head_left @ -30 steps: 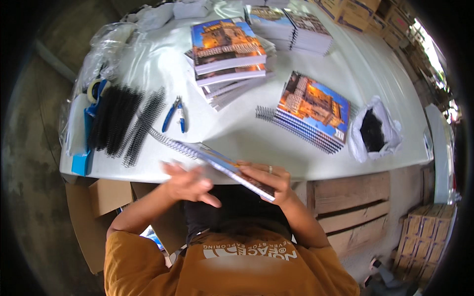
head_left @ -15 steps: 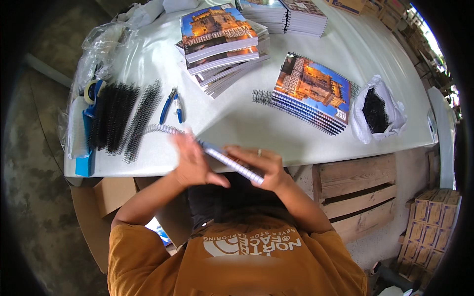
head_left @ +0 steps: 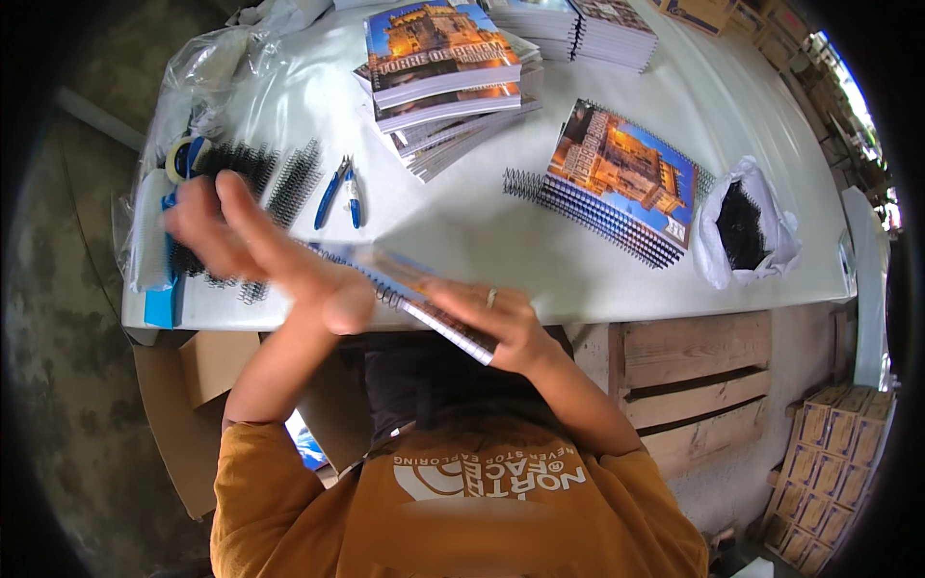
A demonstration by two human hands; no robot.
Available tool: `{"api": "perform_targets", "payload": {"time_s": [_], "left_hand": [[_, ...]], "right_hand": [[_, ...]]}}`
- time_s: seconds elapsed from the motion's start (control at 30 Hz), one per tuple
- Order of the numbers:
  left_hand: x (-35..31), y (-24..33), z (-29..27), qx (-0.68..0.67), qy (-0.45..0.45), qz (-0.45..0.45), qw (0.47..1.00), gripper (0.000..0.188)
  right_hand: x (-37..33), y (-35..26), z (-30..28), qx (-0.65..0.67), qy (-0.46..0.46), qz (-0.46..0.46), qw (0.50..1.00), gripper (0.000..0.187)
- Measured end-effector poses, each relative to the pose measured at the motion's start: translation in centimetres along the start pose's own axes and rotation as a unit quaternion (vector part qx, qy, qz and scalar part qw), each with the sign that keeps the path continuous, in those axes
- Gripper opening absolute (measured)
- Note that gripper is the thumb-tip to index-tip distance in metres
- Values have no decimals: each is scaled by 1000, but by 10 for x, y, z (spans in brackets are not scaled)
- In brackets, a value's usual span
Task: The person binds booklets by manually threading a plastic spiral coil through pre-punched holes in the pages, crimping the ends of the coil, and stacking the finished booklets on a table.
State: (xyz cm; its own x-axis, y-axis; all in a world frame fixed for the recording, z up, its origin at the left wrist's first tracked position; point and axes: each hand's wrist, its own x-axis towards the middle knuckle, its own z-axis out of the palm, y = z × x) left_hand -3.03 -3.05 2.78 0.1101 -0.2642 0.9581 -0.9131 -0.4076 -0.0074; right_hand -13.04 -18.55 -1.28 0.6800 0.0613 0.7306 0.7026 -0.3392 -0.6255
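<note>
My right hand (head_left: 501, 328) grips a notebook (head_left: 448, 332) near the table's front edge, fingers over its cover and thumb side hidden. A dark spiral coil (head_left: 387, 295) runs along part of the notebook's edge; the far end of that edge passes behind my left arm. Off to the left, my left hand (head_left: 265, 255) is in the air, its fingers apart and blurred, with nothing seen in it. Below and beyond that hand lie several black spiral coils (head_left: 292, 188). Blue-handled cutters (head_left: 330, 197) and a blue-and-white pen-like tool (head_left: 353, 197) rest beside them.
Notebooks with printed covers (head_left: 443, 63) are piled at the back. Coil-bound ones (head_left: 621, 178) are stacked to the right, beside a white bag (head_left: 710, 231) of black coils. A blue tape dispenser (head_left: 162, 306) and clear plastic (head_left: 207, 72) sit at the left edge. A wooden crate (head_left: 694, 347) stands below.
My left hand has swept left and away from the notebook, over the coils. The right hand still holds the notebook, in nearly the same place.
</note>
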Motion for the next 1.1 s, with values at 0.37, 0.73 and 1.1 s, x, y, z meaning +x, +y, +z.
{"api": "perform_targets", "payload": {"time_s": [0.37, 0.73, 1.1], "left_hand": [[-49, 25, 4, -67, -215, 6, 974, 112], [-64, 50, 6, -137, -150, 130, 970, 110], [-55, 40, 7, 13, -133, 154, 979, 112]], "right_hand": [[2, 6, -3, 12, -17, 21, 1000, 42], [1, 10, -3, 20, -10, -1, 1000, 43], [3, 4, 0, 25, 23, 70, 997, 45]]}}
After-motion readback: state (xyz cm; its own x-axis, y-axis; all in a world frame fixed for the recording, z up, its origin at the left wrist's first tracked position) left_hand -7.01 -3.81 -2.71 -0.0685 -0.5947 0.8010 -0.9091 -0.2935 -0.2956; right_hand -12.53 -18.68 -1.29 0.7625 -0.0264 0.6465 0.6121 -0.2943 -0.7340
